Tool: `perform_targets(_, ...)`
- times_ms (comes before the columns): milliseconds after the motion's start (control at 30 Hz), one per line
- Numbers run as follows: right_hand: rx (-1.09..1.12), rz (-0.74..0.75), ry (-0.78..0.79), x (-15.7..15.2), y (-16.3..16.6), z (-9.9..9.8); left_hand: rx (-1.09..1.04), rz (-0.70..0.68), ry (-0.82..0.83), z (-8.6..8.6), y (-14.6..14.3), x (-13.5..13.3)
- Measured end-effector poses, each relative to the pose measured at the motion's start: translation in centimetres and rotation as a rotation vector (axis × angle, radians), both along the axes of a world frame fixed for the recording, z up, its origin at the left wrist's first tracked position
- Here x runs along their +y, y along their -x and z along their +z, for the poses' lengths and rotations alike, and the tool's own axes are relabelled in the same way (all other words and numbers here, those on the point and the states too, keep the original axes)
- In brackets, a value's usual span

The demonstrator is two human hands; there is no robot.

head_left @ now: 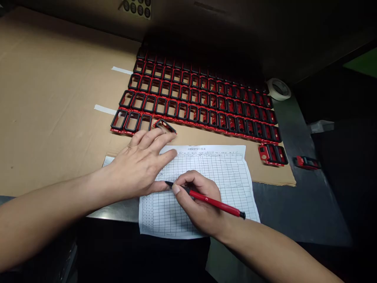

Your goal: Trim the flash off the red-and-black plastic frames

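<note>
A printed paper form (235, 173) with a grid of cells lies at the front edge of the work surface. My right hand (203, 200) grips a red pen (218, 203) with black ends, its tip over the left part of the form, close to my left thumb. Spread over the form's upper left corner is my left hand (144, 163), fingers stretched out and holding nothing. Just beyond its fingertips one red and black frame (165, 125) lies askew. Fingers partly hide the cells beneath them.
Rows of red and black frames (191, 96) fill the back of the cardboard sheet (59, 98). A tape roll (279, 89) stands at the right. One loose red and black part (307, 162) rests on the metal table (312, 208). White tape strips (105, 109) mark the left.
</note>
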State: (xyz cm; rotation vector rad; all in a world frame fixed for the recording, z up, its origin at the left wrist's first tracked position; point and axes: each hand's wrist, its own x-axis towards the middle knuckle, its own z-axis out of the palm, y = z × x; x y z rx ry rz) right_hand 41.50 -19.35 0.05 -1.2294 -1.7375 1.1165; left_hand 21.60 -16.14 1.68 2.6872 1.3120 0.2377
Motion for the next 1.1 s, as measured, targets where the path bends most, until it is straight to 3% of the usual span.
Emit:
perform_targets(200, 0.109, -0.08, 0.064, -0.2, 0.1, -0.4, 0.021, 0.014, -0.026, -0.6, -0.4, 0.6)
perform_targets(633, 0.145, -0.017, 0.057, -0.2, -0.4, -0.6, 0.135, 0.089, -0.122, -0.4, 0.6, 0.7)
perform_targets(933, 0.186, -0.012, 0.064, -0.1, -0.3, -0.9, 0.017, 0.078, -0.105, -1.7, 0.3, 0.9)
perform_targets(1100, 0.287, -0.061, 0.128, -0.3, -0.5, -1.5, -0.007, 0.174, -0.125, -1.2, -0.1, 0.8)
